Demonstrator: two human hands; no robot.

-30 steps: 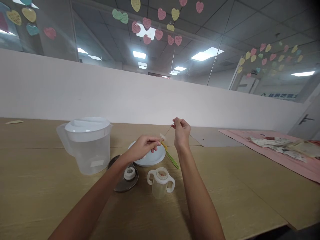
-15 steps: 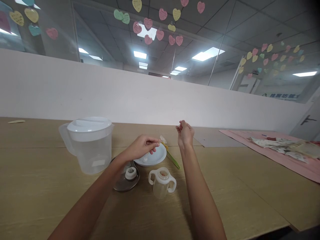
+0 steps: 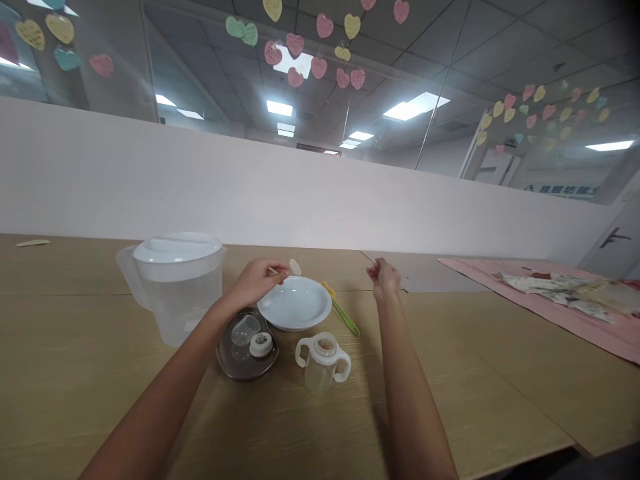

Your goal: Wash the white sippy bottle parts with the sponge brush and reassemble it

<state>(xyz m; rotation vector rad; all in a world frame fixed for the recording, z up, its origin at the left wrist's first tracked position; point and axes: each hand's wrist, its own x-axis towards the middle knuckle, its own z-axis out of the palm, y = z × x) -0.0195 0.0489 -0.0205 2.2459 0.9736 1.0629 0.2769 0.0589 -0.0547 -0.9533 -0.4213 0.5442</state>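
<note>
My left hand (image 3: pixel 260 280) is pinched closed on a small translucent bottle nipple (image 3: pixel 295 267), held just above the back rim of a white plate (image 3: pixel 295 307). My right hand (image 3: pixel 385 277) is raised over the back of the table with its fingers bent together; what they hold, if anything, I cannot make out. Between my forearms stands a clear baby bottle (image 3: pixel 320 370) with two white handles and an uncovered mouth. To its left, a dark metal tray (image 3: pixel 233 367) carries a white collar ring (image 3: pixel 261 345) and a clear cap (image 3: pixel 245 329).
A lidded translucent pitcher (image 3: pixel 185 287) stands at the left, partly behind my left forearm. A green-handled brush (image 3: pixel 345 317) with a yellow head lies right of the plate. On the right is a pink cloth (image 3: pixel 530 310) with papers or packets on it. A white wall (image 3: pixel 300 200) borders the table.
My left hand has moved left with the nipple, from over the plate's right side to its back left. My right hand has shifted right and slightly lower. The tray is less covered.
</note>
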